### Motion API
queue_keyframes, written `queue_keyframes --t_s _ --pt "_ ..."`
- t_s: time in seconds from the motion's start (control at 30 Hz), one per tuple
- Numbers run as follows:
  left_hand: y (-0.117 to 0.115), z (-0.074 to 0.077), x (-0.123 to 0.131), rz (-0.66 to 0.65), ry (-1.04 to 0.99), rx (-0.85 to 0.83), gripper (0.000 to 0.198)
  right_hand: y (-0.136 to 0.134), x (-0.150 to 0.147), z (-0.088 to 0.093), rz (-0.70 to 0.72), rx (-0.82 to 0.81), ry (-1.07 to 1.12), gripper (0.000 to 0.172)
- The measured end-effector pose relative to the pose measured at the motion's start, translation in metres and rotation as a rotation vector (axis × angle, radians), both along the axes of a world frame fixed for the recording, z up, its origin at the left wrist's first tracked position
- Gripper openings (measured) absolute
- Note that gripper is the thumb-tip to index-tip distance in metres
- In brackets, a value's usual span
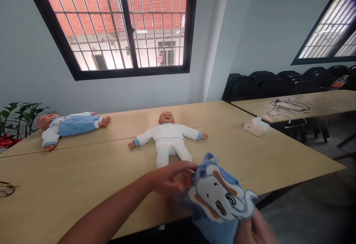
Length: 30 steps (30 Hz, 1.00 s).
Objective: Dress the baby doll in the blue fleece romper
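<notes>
Blue baby overalls (pixel 214 195) with a white elephant face on the bib are held up in front of me, past the table's near edge. My right hand (pixel 251 229) grips their lower right side, beneath the elephant's trunk. At the upper left edge of the cloth, my left hand (pixel 172 177) has its curled fingers on the fabric, partly blurred. Just beyond it, a baby doll (pixel 169 134) in a white suit with blue cuffs lies on its back, arms spread; its feet are hidden behind my left hand.
A second doll (pixel 78 125) in blue overalls lies at the far left of the table (pixel 97 177). A tissue box (pixel 254 127) stands at the right. Glasses (pixel 7 189) lie at the left edge. Cables (pixel 290 105) cover part of another table; black chairs (pixel 264 84) stand behind.
</notes>
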<state>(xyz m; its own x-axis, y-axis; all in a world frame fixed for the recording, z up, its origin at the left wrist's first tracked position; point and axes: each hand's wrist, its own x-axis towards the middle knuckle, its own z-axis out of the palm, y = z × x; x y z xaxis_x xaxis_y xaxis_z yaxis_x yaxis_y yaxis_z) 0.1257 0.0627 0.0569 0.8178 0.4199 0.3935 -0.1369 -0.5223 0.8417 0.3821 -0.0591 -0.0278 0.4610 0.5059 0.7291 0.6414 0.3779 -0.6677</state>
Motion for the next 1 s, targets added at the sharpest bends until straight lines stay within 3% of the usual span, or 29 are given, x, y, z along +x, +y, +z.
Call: queue_keyframes --t_s 0.07,0.13,0.2,0.27,0.33,0.43,0.5,0.63,0.83,0.93,1.0 --pt "-0.021 0.005 -0.005 0.039 -0.069 -0.207 0.095 0.016 -0.022 0.000 0.029 -0.012 0.067 0.030" --pt "-0.035 0.011 -0.012 0.178 -0.098 -0.277 0.084 0.027 -0.044 0.003 0.163 -0.015 0.128 0.025" --pt "-0.040 0.022 -0.021 0.343 -0.132 -0.161 0.053 0.034 -0.060 0.012 0.389 0.032 0.166 0.021" --pt "-0.040 0.035 -0.035 0.429 -0.132 0.052 0.031 0.038 -0.069 0.030 0.651 0.042 0.189 0.023" --pt "-0.040 0.050 -0.049 0.433 -0.069 0.241 0.030 0.042 -0.071 0.053 0.860 0.005 0.232 0.031" --pt "-0.043 0.068 -0.064 0.471 0.085 0.412 0.043 0.051 -0.071 0.087 1.031 -0.085 0.276 0.053" --pt "-0.046 0.075 -0.069 0.528 0.148 0.516 0.049 0.057 -0.073 0.105 1.052 -0.159 0.203 0.055" --pt "-0.052 0.079 -0.073 0.608 0.217 0.675 0.056 0.065 -0.077 0.127 0.926 -0.233 0.041 0.019" --pt "-0.058 0.082 -0.088 0.665 0.318 0.723 0.041 0.077 -0.067 0.151 0.812 -0.274 0.223 0.024" --pt "-0.058 0.088 -0.101 0.708 0.313 0.681 0.035 0.086 -0.058 0.172 1.005 -0.411 0.554 0.025" --pt "-0.056 0.091 -0.112 0.719 0.260 0.544 0.026 0.092 -0.053 0.190 1.196 -0.488 0.787 0.024"
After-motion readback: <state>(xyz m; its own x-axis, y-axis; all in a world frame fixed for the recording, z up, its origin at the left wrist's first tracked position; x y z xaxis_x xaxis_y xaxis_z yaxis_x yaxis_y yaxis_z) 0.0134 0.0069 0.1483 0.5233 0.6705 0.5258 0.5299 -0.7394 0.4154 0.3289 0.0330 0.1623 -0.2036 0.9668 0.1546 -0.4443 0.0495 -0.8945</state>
